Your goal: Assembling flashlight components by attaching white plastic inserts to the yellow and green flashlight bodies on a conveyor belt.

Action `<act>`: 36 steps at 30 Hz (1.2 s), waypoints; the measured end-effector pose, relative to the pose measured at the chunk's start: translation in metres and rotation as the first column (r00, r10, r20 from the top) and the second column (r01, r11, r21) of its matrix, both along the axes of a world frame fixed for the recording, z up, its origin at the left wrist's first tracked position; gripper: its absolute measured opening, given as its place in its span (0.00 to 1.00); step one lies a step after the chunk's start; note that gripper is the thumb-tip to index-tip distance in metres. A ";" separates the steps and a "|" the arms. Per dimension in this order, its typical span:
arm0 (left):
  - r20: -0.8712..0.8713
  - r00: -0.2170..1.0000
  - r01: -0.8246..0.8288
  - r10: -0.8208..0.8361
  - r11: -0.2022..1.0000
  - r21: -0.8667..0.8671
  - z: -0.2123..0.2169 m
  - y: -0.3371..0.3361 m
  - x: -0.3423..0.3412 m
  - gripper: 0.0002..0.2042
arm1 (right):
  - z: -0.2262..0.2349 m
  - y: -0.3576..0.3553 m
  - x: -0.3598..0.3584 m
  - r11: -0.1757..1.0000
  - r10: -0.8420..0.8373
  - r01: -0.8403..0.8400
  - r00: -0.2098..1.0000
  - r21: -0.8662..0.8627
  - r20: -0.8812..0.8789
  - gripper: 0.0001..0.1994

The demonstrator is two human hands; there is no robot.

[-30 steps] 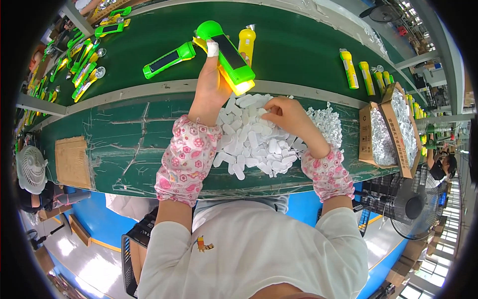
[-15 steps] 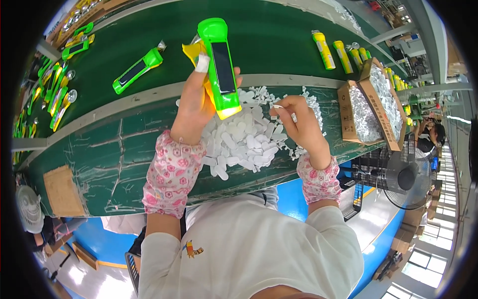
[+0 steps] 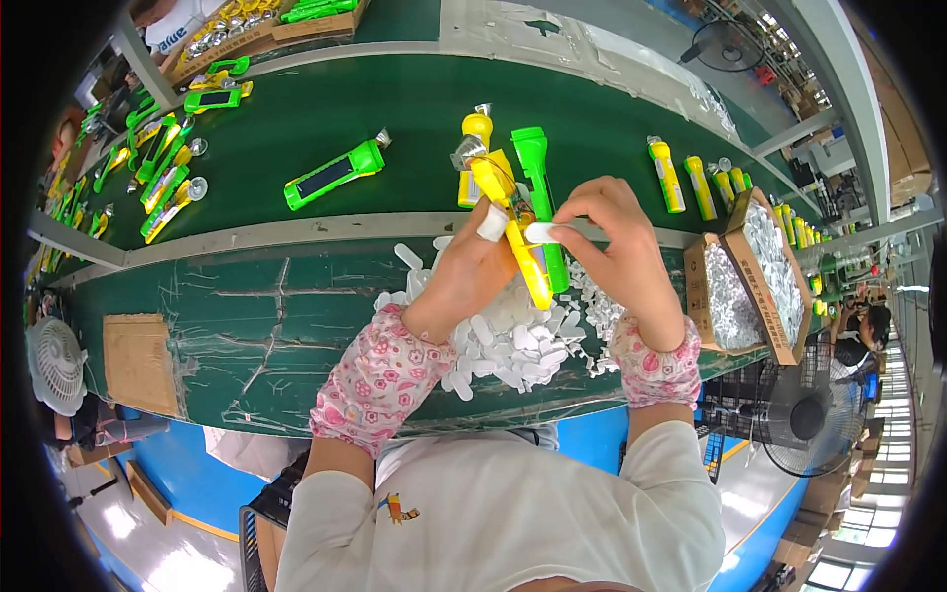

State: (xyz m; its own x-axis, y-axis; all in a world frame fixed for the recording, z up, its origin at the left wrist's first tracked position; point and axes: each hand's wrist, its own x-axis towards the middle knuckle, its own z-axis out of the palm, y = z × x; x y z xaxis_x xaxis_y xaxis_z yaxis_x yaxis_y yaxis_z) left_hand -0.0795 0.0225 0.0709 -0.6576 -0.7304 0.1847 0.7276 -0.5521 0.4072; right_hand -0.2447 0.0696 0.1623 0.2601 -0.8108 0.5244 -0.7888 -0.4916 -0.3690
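Note:
My left hand (image 3: 464, 284) grips a flashlight whose yellow half (image 3: 534, 268) and green half (image 3: 531, 153) stand apart, opened like a clamshell. A white wrap covers its thumb. Between finger and thumb of my right hand (image 3: 623, 247) is a white oval plastic piece (image 3: 540, 233), held up against the gap between the two halves. Below both hands lies a heap of white oval pieces (image 3: 523, 345) on the green bench. A pile of smaller white parts (image 3: 600, 311) sits beside the heap, partly behind my right forearm.
A green flashlight (image 3: 335, 176) lies on the green belt (image 3: 414, 109) beyond the bench; a yellow flashlight (image 3: 476, 128) is behind my hands. More yellow flashlights (image 3: 667, 178) stretch right. Cartons of small parts (image 3: 730, 296) stand at the bench's right end, beside a black fan (image 3: 807, 418).
The flashlight, its solar panel facing up before, is now turned edge-on with its halves parted. My right hand has come up from the pile to the flashlight with a white oval piece.

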 end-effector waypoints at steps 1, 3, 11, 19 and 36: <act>0.021 0.999 -0.036 0.037 0.997 -0.067 -0.001 0.000 -0.001 0.23 | 0.002 0.000 0.001 1.000 0.001 -0.001 1.000 -0.004 -0.003 0.11; 0.013 0.999 -0.045 0.046 0.995 -0.091 -0.009 -0.005 -0.004 0.23 | 0.003 0.000 0.002 0.953 0.016 -0.047 0.994 0.300 0.104 0.10; -0.041 0.998 -0.053 0.048 0.990 -0.134 -0.004 0.000 -0.004 0.27 | -0.014 0.002 0.023 0.991 0.000 -0.053 0.920 0.126 0.391 0.09; 0.069 0.982 -0.159 0.177 0.963 -0.218 0.000 -0.004 0.003 0.27 | -0.018 -0.001 0.025 0.994 0.070 -0.091 0.949 0.054 0.309 0.14; 0.036 0.981 -0.192 0.189 0.977 0.090 0.001 -0.009 0.005 0.22 | -0.054 0.000 0.030 0.974 -0.106 0.060 0.973 0.219 0.204 0.27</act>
